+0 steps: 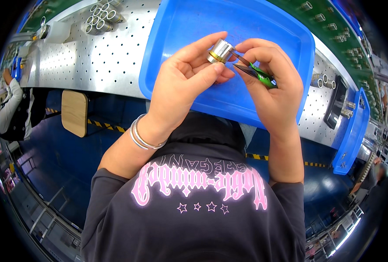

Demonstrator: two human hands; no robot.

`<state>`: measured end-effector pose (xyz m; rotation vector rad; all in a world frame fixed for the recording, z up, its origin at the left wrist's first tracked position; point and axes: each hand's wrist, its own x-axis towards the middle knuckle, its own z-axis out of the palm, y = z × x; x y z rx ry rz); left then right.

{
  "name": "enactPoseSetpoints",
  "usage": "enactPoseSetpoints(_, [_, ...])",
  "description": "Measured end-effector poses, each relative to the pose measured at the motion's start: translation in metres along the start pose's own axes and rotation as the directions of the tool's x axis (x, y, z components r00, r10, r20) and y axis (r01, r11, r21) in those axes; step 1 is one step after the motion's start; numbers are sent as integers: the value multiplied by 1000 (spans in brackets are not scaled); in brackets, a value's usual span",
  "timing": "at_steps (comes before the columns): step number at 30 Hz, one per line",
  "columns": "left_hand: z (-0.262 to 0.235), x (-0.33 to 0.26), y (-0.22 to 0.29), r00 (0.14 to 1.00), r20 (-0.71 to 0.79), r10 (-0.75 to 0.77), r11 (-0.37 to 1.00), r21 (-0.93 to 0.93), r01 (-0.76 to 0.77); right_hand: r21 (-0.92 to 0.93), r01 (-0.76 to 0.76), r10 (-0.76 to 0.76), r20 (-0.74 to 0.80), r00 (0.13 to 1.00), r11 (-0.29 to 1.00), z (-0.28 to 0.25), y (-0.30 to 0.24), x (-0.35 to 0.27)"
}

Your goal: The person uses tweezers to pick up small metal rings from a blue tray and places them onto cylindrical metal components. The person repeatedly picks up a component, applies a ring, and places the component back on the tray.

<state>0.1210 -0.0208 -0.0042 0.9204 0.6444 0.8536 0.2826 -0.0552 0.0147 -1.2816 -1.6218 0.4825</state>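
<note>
Over a large blue tray [255, 26], my left hand [180, 81] pinches a short silver metal cylinder [222, 49] with a yellow-gold band round its lower part. The cylinder is tilted, held between thumb and fingers. My right hand [274, 72] is closed round small snips with green handles [264, 75] and dark blades. One blade points at the cylinder's right side, near the rim; whether it touches there I cannot tell. Part of the green handles is hidden behind the right hand's fingers.
Several metal cylinders [102, 16] stand grouped at the back left of the perforated metal table [111, 61]. A few more [323, 81] lie right of the tray, beside a black tray [335, 102]. Another blue tray [349, 135] is farther right. A wooden stool [74, 113] and a person [14, 102] are at left.
</note>
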Motion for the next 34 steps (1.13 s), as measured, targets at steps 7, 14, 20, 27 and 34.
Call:
enactPoseSetpoints(7, [4,-3,1,998,10,58,991,118,-58,-31,29,-29,6,1000,999,-2,-5,1])
enactPoseSetpoints(14, [4,-3,-1,994,49,99,989,109,-104,0,-49,49,-4,999,999,-4,-6,1])
enactPoseSetpoints(20, [3,-3,-2,995,62,79,993,77,-84,-53,-29,26,-56,998,998,-4,-1,2])
enactPoseSetpoints(27, [1,-1,2,998,-48,39,999,-18,-40,19,-62,63,-19,998,998,-10,-8,-1])
enactPoseSetpoints(34, [-1,0,2,998,13,54,999,-6,-54,-70,-156,159,28,987,985,-7,-6,-5])
